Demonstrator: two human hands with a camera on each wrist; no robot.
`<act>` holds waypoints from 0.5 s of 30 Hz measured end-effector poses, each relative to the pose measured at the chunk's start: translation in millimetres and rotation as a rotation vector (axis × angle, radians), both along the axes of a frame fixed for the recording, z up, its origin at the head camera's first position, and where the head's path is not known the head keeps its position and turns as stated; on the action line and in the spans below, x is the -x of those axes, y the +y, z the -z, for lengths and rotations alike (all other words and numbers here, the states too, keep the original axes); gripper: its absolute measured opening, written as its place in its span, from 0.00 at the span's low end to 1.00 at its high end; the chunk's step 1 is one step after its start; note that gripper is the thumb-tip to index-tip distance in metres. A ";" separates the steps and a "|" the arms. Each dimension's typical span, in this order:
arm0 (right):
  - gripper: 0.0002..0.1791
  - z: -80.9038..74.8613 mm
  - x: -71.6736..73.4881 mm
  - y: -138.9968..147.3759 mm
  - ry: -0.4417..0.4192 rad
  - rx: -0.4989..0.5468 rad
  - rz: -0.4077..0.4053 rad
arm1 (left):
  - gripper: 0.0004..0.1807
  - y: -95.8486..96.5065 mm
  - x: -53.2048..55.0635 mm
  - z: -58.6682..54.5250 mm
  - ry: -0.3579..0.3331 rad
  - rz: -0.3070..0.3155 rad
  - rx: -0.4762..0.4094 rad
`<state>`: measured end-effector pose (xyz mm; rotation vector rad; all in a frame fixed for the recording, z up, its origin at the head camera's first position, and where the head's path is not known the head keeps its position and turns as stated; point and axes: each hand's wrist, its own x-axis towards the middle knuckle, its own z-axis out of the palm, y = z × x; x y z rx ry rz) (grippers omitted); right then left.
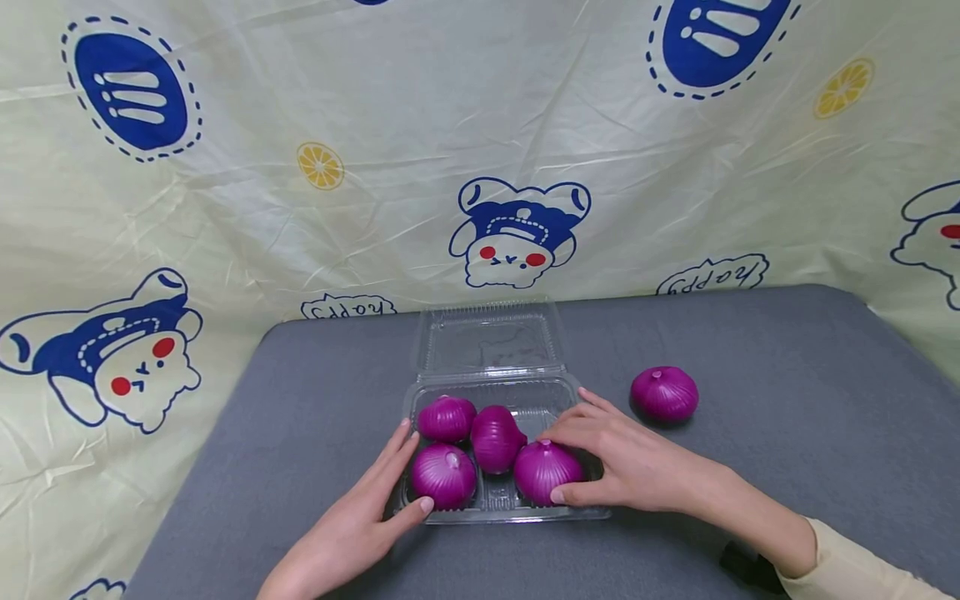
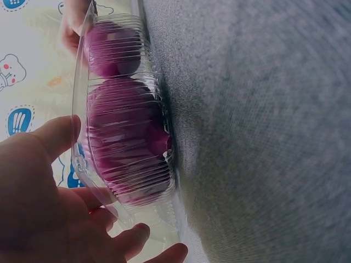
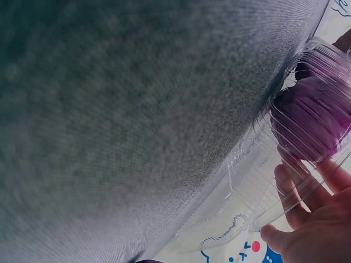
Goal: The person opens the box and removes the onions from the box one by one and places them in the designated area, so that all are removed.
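A clear plastic clamshell container lies with its lid folded back. In it are several purple onions: one at the back left, one at the front left, one tipped sideways in the middle, and one at the front right. My right hand grips the front-right onion, thumb on its near side and fingers over the far side. My left hand rests against the container's left front corner, fingers fairly straight along the side and thumb at the front rim. The left wrist view shows this thumb touching the rim.
Another purple onion sits on the grey cloth-covered table, right of the container. A printed cream sheet hangs behind the table. Something small and dark lies beneath the right forearm.
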<state>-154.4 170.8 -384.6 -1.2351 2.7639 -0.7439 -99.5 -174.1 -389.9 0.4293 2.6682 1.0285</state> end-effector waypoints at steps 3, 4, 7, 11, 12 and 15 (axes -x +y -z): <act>0.31 -1.2 -0.2 -0.2 -0.024 0.009 0.008 | 0.45 -0.2 0.2 -0.5 -0.001 -0.003 0.008; 0.31 -1.3 -0.4 -0.3 -0.028 0.014 0.008 | 0.45 -0.3 0.2 -0.7 -0.004 -0.004 0.009; 0.30 -1.2 -0.5 0.0 -0.032 0.030 0.007 | 0.45 -0.3 0.1 -0.7 -0.015 -0.009 0.011; 0.28 -2.1 -1.9 2.3 -0.040 0.072 0.017 | 0.45 -0.3 -0.2 -0.2 -0.013 -0.007 0.010; 0.28 -3.0 -2.5 3.2 -0.050 0.087 0.028 | 0.45 -0.3 -0.3 -0.2 -0.011 -0.006 0.011; 0.28 -6.4 -4.9 6.2 -0.079 0.138 0.083 | 0.45 -0.2 -0.3 -0.1 -0.008 -0.004 0.008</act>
